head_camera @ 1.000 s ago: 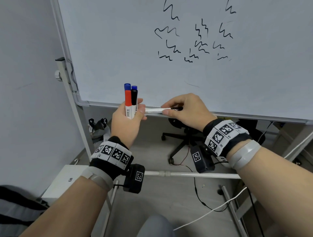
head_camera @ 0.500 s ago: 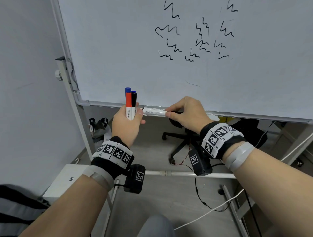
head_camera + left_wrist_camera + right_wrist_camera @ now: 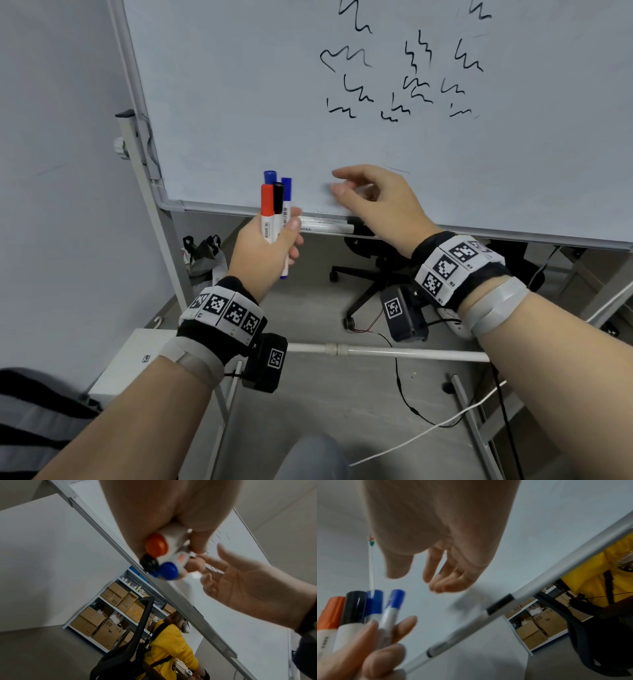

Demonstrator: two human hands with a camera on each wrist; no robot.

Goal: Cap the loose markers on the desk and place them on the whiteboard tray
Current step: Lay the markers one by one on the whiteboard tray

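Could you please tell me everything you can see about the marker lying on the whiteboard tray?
The marker on the tray has a white, plastic-looking barrel with small dark print and a black cap fitted at its right end. It lies flat along the whiteboard tray, lengthwise beneath the board's lower edge. Neither hand touches it: the right hand hovers open above it, and the left hand grips four other markers beside its left end.

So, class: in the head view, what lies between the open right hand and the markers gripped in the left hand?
Only bare whiteboard lies between the right hand and the markers in the left hand; the head view shows this.
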